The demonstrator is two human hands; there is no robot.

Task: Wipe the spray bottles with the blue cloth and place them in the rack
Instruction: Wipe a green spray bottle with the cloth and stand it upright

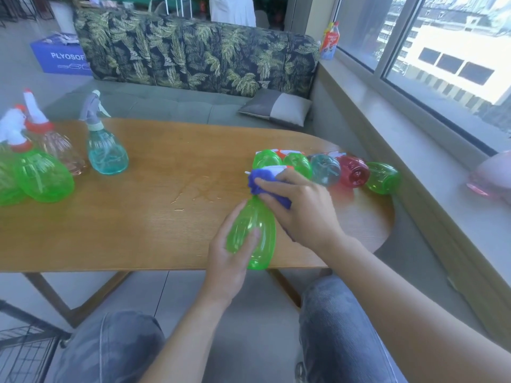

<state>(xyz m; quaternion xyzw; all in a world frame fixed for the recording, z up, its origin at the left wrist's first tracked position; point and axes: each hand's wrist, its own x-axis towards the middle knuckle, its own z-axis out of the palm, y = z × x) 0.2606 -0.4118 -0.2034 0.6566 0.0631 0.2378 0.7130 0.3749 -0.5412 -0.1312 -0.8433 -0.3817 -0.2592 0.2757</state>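
Standing at the far left end of the wooden counter [154, 217] are four upright spray bottles: a green one cut off by the picture's left edge [7, 186], a second green bottle [44, 175] in front, a pink bottle [59, 150] behind it, and a teal bottle with a grey trigger [106, 153] just to their right. A wire rack [25, 352] shows on the floor at the lower left corner, below the counter's near edge. Between the teal bottle and the hands lies a wide stretch of bare wood with a few pale scuffs. The left hand [229, 258] grips the body of a green spray bottle [254, 233], thumb across its front and fingers curled round its far side; the bottle's base overhangs the counter's near edge. The right hand [301, 205] clasps the blue cloth [262, 183] round that bottle's neck and white trigger head, fingers closed on the cloth. Just behind the right hand, five bottles lie on their sides in a touching row near the counter's rounded right end: green [265, 158], green [298, 163], teal [326, 170], red [354, 171] and green [383, 178], the last close to the counter's right edge. Right of the counter runs a grey window ledge [414, 150], with a blurred pink bottle [492, 175] at the picture's right edge.
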